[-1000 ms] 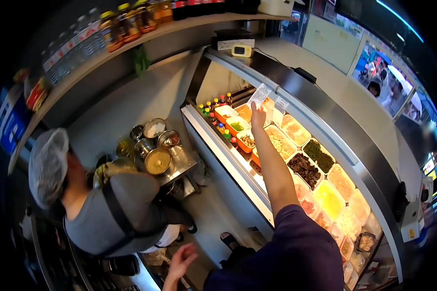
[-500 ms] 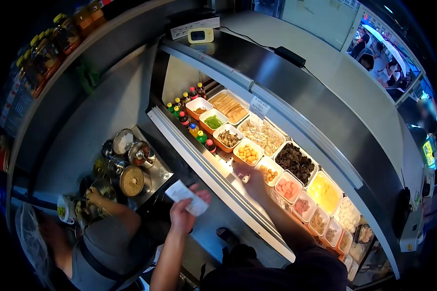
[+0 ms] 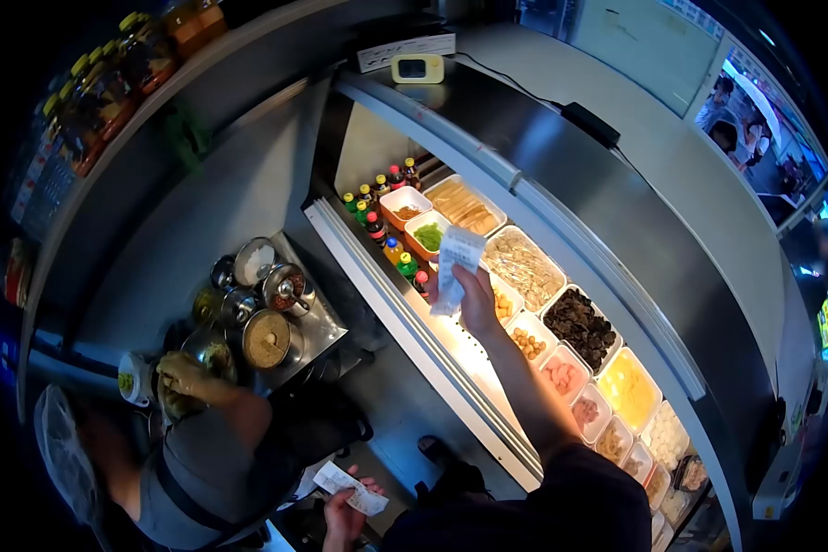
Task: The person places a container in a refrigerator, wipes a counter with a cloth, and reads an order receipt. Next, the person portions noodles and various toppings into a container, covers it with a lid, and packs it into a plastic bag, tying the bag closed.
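My left hand (image 3: 342, 520), low in the view, grips a white printed receipt (image 3: 354, 489) by its edge. Above the open front of a lit food case, my right hand (image 3: 477, 299) pinches another printed slip (image 3: 458, 262). That slip partly covers the tubs behind it. Around my right hand are a tub of green vegetable (image 3: 428, 236), a tub of small yellow-orange balls (image 3: 503, 304) and a tub of brown balls (image 3: 528, 343). Black wood-ear fungus (image 3: 580, 324) fills a larger tub to the right.
Bottles with coloured caps (image 3: 374, 225) line the case's left end. A co-worker's hand (image 3: 184, 375) reaches into a bowl at left, beside several metal seasoning pots (image 3: 269, 339). A small yellow-framed device (image 3: 418, 69) sits on the case top.
My left hand has dropped lower with its receipt. My right hand has moved up and now holds a slip; the one seen by the case's upper rail no longer shows there.
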### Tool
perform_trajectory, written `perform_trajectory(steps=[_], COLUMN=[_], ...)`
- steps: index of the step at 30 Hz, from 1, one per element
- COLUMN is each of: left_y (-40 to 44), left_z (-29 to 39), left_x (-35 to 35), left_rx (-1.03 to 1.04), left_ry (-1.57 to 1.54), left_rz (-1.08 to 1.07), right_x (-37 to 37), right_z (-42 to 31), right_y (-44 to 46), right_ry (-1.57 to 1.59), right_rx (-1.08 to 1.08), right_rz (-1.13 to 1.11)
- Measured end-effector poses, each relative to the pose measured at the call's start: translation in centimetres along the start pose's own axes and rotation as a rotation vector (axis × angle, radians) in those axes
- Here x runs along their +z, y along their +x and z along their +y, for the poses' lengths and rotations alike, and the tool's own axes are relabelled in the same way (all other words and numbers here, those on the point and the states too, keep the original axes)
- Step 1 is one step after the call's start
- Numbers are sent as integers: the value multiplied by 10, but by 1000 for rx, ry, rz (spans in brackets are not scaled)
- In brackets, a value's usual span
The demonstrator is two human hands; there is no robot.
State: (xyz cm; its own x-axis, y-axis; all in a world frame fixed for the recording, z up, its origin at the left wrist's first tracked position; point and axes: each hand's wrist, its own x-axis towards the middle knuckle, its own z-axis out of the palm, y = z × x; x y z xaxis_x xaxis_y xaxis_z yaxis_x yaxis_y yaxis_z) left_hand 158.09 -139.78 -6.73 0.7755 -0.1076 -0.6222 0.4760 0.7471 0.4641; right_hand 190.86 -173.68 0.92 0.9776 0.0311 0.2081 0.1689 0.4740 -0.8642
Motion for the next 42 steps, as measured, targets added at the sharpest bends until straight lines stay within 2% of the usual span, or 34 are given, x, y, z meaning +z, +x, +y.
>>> perform_trajectory(steps=[3,4,6,9,13,15,16,18,26,31,33,36,38,39,41,42], left_y=[-12,-12,-12,-17,-20,-20,-21,-21,-24,-30,-34,-46,-83,-98,-155,-174], left_z=[0,2,6,9,12,12,13,17,19,16,18,10,-7,-8,18,14], left_x=[-5,-6,-6,-6,-14,-19,-17,-10,-9,-20,-25,-47,-57,-62,-35,-40], left_rx=[38,48,94,122,132,137,138,135,151,157,147,137,164,240,200,258], left_ry=[-52,-53,-24,-46,-70,-93,-91,-47,-29,-84,-43,-201,-372,-300,-209,-216], left_rz=[39,40,39,50,65,14,11,73,41,44,45,77,73,35,367,393], right_x=[7,2,-11,-11,13,15,20,22,17,18,3,10,21,22,14,8], right_z=[10,18,33,28,22,30,29,24,-3,-5,17,30,63,83,125,148], right_y=[61,82,118,128,122,125,125,125,140,136,144,127,84,60,8,-24], right_ry=[-6,0,17,112,84,289,271,252,235,242,123,-27,-95,-127,-238,-303], right_rx=[-123,-124,-209,-72,-36,60,90,58,42,50,-65,-95,16,95,260,357], right_rz=[179,171,351,505,536,584,601,592,651,610,576,492,336,266,171,131])
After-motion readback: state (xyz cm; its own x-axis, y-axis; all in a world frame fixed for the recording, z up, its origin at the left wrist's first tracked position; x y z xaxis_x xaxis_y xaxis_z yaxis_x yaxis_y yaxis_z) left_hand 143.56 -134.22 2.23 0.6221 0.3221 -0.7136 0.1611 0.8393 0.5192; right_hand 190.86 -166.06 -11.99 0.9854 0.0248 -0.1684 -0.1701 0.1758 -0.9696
